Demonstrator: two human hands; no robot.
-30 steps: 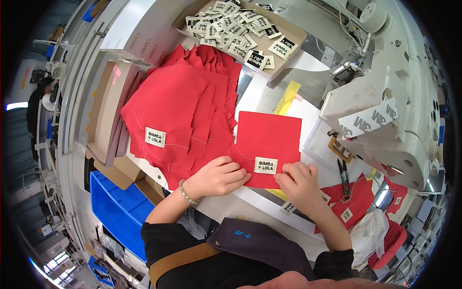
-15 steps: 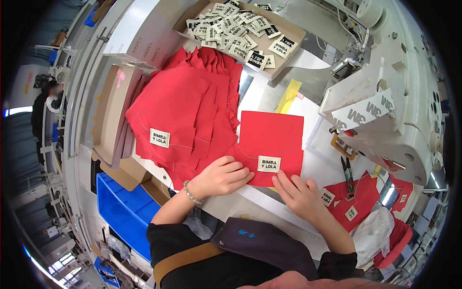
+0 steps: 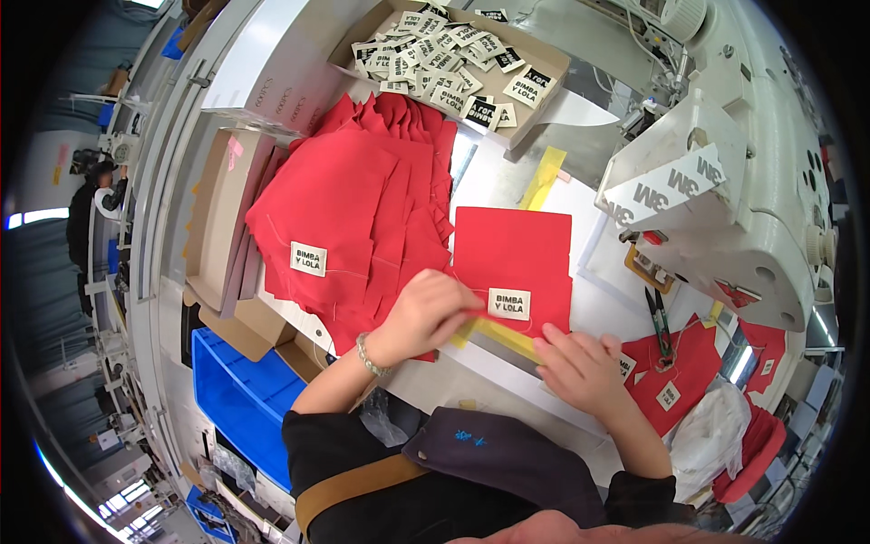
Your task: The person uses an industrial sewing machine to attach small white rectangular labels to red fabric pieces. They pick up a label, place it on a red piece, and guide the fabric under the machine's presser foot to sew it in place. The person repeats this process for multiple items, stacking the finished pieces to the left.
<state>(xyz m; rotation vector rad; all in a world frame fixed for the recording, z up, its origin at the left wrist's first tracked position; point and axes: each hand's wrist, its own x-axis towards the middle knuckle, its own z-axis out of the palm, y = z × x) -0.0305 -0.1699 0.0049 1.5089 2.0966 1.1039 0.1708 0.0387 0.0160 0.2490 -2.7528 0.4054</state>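
A red fabric piece [image 3: 512,245] with a sewn-on cream label [image 3: 509,305] lies in front of me. My left hand [image 3: 424,315], slightly blurred, has its fingers closed on the lower left corner of this piece. The lower edge is lifted, and yellow tape [image 3: 507,339] shows on the white surface beneath. My right hand [image 3: 580,367] rests palm down with fingers extended, its fingertips by the lower right corner. Left of the piece is a large stack of red fabric pieces [image 3: 331,195]; the top one bears a cream label [image 3: 308,259] with loose threads.
A shallow cardboard box [image 3: 544,113] of loose labels stands at the back. The white sewing machine [image 3: 725,208] fills the right side. Thread snips [image 3: 661,326] lie on labelled red pieces [image 3: 671,390] at the right. A blue bin [image 3: 240,399] sits at the lower left.
The left hand has moved up with the fabric's lower left corner, lifting the lower edge and baring the yellow tape. The right hand has shifted slightly right and down.
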